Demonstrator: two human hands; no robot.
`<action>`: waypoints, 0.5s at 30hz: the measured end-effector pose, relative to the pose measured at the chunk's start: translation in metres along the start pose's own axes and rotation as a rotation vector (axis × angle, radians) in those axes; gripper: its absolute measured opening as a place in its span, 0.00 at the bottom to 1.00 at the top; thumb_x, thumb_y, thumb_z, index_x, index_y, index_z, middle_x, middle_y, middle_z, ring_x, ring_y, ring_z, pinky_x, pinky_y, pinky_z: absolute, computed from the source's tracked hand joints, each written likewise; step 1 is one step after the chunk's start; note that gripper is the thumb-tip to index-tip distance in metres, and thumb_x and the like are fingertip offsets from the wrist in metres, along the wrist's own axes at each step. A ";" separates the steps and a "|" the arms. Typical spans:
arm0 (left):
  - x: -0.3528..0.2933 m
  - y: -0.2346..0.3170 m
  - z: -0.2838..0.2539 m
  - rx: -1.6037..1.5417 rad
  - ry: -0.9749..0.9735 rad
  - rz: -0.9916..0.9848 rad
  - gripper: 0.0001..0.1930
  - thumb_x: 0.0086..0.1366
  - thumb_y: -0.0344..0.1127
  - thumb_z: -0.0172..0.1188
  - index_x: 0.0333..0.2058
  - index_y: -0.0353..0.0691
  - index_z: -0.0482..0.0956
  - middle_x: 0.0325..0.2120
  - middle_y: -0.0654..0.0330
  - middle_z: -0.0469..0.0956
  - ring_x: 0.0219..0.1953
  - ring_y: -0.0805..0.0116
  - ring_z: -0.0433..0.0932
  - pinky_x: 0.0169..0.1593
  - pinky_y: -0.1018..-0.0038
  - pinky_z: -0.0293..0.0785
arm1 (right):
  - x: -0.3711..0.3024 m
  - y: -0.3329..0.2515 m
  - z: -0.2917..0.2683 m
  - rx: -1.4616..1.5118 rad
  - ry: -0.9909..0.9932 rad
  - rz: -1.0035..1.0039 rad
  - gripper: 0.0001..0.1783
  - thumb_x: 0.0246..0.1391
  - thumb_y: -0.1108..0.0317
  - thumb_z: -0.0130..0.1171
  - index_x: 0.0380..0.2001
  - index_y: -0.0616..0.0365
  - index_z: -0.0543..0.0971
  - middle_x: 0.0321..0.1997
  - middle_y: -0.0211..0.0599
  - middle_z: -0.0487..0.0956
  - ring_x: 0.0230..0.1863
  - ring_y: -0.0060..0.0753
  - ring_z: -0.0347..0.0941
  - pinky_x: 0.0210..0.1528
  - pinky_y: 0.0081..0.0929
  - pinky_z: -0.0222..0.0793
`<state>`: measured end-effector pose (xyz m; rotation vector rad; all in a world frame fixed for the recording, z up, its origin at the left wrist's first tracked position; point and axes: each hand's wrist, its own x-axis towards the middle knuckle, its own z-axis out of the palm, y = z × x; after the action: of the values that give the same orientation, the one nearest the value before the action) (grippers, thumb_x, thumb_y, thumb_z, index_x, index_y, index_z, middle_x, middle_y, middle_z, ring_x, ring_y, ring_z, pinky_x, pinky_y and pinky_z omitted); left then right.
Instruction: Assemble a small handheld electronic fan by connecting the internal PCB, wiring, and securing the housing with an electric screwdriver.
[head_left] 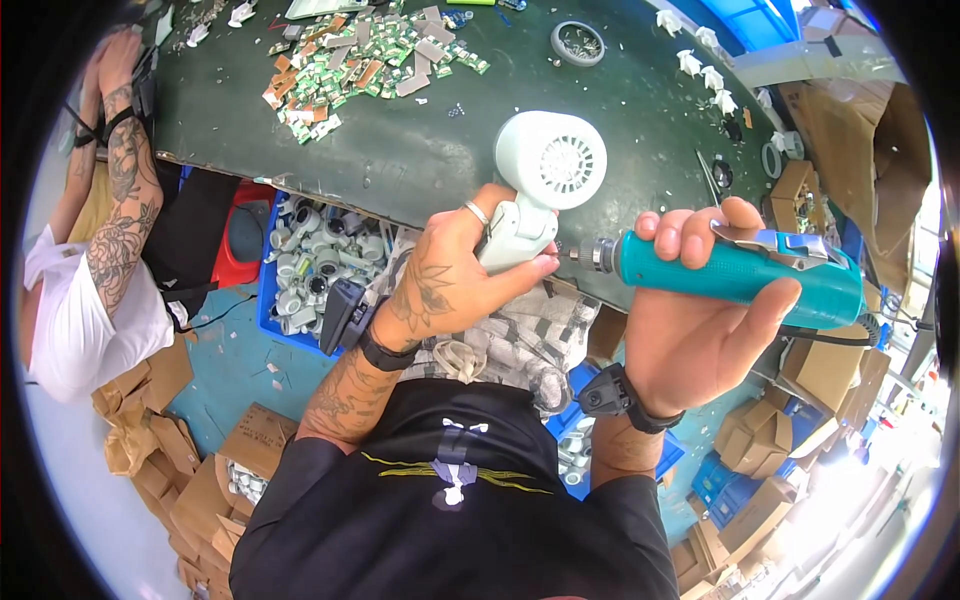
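A pale mint handheld fan (530, 155) with a round slotted head is in my left hand (445, 275). The fingers and thumb close around its short handle, just past the near table edge. My right hand (690, 320) grips a teal electric screwdriver (740, 275) with a silver lever along its top. The tool lies roughly level, its metal nose pointing left at the fan's handle by my left fingertips. Whether the bit touches the handle is hard to make out, since the tip is partly hidden there.
On the dark green table (400, 160) lies a pile of small circuit boards (360, 65). Farther right is a round dish of screws (578, 44). A blue crate (265, 290) of pale casings stands below the table. Another person's tattooed arm (125, 200) rests at the left. Cardboard boxes (765, 430) stand at right.
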<state>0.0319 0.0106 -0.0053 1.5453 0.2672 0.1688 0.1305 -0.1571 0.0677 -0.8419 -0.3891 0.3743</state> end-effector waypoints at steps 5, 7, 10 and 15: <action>0.000 0.000 0.004 0.177 0.023 0.085 0.18 0.63 0.29 0.74 0.49 0.34 0.78 0.34 0.60 0.89 0.35 0.74 0.87 0.41 0.72 0.83 | -0.003 0.002 0.001 -0.023 -0.010 -0.009 0.39 0.74 0.35 0.47 0.65 0.63 0.71 0.42 0.37 0.73 0.47 0.38 0.68 0.61 0.46 0.60; 0.001 -0.002 0.005 0.214 0.049 0.132 0.17 0.64 0.30 0.74 0.48 0.34 0.77 0.35 0.58 0.89 0.36 0.71 0.89 0.41 0.71 0.84 | -0.003 0.004 0.002 -0.037 -0.008 -0.007 0.39 0.73 0.35 0.47 0.65 0.63 0.71 0.42 0.37 0.73 0.47 0.38 0.68 0.61 0.47 0.61; 0.001 -0.002 0.005 0.243 0.049 0.104 0.18 0.63 0.30 0.74 0.48 0.35 0.77 0.36 0.57 0.89 0.36 0.69 0.89 0.41 0.70 0.84 | -0.005 0.009 0.003 -0.079 0.002 -0.006 0.40 0.73 0.34 0.47 0.65 0.63 0.71 0.42 0.37 0.73 0.47 0.38 0.68 0.61 0.47 0.61; 0.001 0.003 0.005 0.272 0.053 0.135 0.19 0.62 0.30 0.74 0.48 0.35 0.77 0.36 0.56 0.89 0.37 0.67 0.90 0.42 0.69 0.84 | -0.006 0.012 0.002 -0.130 -0.034 -0.017 0.40 0.73 0.34 0.47 0.65 0.62 0.70 0.41 0.37 0.73 0.47 0.39 0.68 0.60 0.47 0.61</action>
<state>0.0345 0.0057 -0.0024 1.8316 0.2344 0.2886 0.1222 -0.1513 0.0579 -0.9594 -0.4553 0.3503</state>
